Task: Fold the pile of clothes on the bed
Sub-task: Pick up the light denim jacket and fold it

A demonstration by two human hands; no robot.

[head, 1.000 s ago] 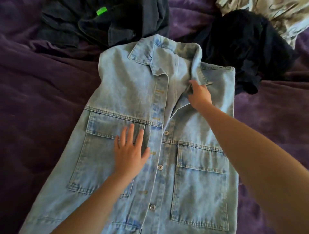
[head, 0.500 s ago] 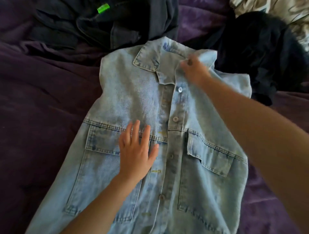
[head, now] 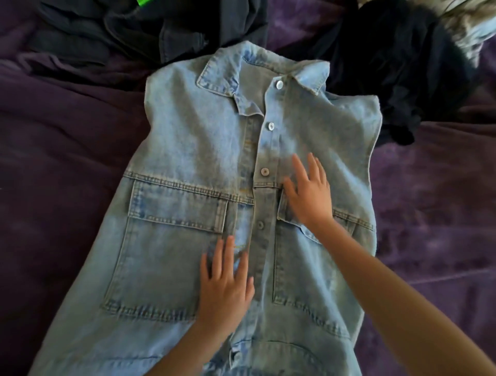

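The bed (head: 53, 166) fills the whole view, covered in a dark purple blanket that lies in soft wrinkles. Spread front-up across the middle of it is your denim jacket (head: 193, 139): light blue, collar at the far end, hem running out of view at the near edge, with its front closed along the button strip.

Beyond the jacket on your left sits a heap of dark clothes (head: 128, 35), its near edge touching the jacket's shoulder. A black garment (head: 389, 69) lies crumpled beyond the jacket on your right, against the other shoulder. A patterned pale fabric (head: 467, 29) shows in the far right corner, blurred.

The jacket's left chest pocket (head: 166, 257) lies flat with its flap down. The right chest pocket (head: 308, 298) is slightly rumpled.

Your left hand (head: 225, 289) rests palm-down on the denim at the inner edge of the left pocket, just beside the button strip, fingers straight and gripping nothing. Your right hand (head: 311, 196) lies flat on the right pocket's flap, fingers spread and pointing toward the collar (head: 222, 77), also holding nothing.

The top button (head: 279, 85) shines at the collar, with more in a line below it. A sliver of a bright green tag (head: 143, 2) peeks from the dark heap at the frame's top edge.
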